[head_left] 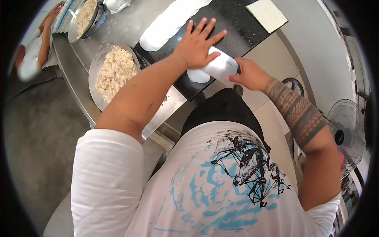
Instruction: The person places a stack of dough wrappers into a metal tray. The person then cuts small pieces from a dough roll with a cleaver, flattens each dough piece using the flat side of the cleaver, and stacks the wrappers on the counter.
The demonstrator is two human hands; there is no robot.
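Head view shows the left hand spread flat, fingers wide, pressing a white roller. Right hand grips the roller's end, dough sheet just beneath.

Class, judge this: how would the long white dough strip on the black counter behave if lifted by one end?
The dough strip looks thin and flat, so it would probably droop. It lies long and unsupported, so it may stretch or tear. Flat, it seems unlikely to roll.
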